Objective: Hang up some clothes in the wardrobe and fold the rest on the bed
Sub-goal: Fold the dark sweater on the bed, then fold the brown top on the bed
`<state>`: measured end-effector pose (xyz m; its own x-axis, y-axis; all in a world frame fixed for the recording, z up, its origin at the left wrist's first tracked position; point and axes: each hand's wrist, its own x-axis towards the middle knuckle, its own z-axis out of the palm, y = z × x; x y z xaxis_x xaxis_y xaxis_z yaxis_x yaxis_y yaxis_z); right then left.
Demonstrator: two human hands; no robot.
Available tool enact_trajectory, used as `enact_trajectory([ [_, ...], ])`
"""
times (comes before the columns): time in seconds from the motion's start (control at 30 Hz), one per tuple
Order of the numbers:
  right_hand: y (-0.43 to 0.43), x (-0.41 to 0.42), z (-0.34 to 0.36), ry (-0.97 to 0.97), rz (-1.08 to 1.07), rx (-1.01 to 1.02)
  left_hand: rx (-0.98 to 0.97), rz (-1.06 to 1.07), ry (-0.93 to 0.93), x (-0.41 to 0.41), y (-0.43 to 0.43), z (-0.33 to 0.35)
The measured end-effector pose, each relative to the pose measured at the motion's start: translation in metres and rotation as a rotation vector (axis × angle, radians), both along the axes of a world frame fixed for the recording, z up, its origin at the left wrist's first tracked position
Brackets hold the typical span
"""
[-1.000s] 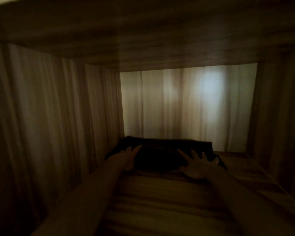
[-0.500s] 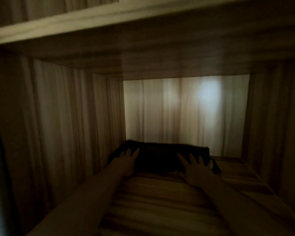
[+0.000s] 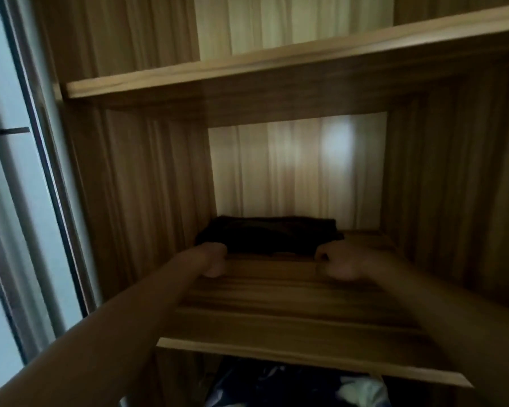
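Head view into a wooden wardrobe (image 3: 147, 186) in dim light. 1 dark folded garment (image 3: 266, 236) is seen lying flat on the middle shelf (image 3: 276, 312), pushed towards the rear and the left side wall, with its far edge close against the pale back panel (image 3: 276, 171). The right part of the shelf beside the garment is shown as bare wood.

2 bare forearms are extended over the shelf from the near edge. The left hand (image 3: 213, 259) is placed at the front left corner of the garment, its knuckles overlapping the cloth edge. The right hand (image 3: 340, 264) is placed at the front right edge, just touching or just short of the cloth. The fingers of both hands are curled under, towards the palms. Because of blur and shadow, it cannot be told whether any cloth is pinched in either hand.

An upper shelf (image 3: 276, 64) is seen above the compartment, with a lighter compartment over it. Below the middle shelf, a heap of dark and pale clothing (image 3: 276, 383) is partly visible. A grey door frame (image 3: 46, 177) is seen along the left side.
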<state>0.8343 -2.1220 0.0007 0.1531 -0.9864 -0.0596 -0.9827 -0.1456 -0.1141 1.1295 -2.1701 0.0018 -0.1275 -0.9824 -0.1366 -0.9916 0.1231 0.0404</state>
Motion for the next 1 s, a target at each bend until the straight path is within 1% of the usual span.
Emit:
enact_trajectory([
  [0.1, 0.031, -0.002, -0.001, 0.072, -0.075, 0.035, 0.019, -0.112, 0.0, -0.012, 0.014, -0.005],
  [0.2, 0.056, -0.001, -0.007, 0.13, -0.148, -0.02, -0.019, -0.224, 0.022, -0.021, 0.018, -0.007],
  [0.27, 0.079, 0.004, -0.01, 0.07, -0.229, -0.048, -0.05, -0.319, 0.009, -0.028, 0.023, -0.004],
  [0.47, 0.168, 0.028, -0.015, -0.012, -0.43, -0.14, -0.072, -0.624, -0.053, -0.06, 0.067, 0.004],
  [0.53, 0.206, 0.037, -0.016, 0.018, -0.524, -0.123, -0.083, -0.709, -0.051, -0.075, 0.086, 0.004],
  [0.6, 0.245, 0.043, -0.018, 0.019, -0.632, -0.113, -0.075, -0.794, -0.01, -0.094, 0.103, 0.003],
  [0.7, 0.302, 0.042, -0.025, 0.053, -0.8, -0.047, -0.027, -0.893, 0.079, -0.127, 0.134, -0.002],
  [0.8, 0.362, 0.035, -0.032, 0.052, -0.966, -0.016, 0.032, -1.028, 0.113, -0.16, 0.175, -0.007],
  [1.0, 0.471, 0.024, -0.056, 0.009, -1.208, 0.018, 0.093, -1.26, 0.034, -0.217, 0.265, -0.032],
])
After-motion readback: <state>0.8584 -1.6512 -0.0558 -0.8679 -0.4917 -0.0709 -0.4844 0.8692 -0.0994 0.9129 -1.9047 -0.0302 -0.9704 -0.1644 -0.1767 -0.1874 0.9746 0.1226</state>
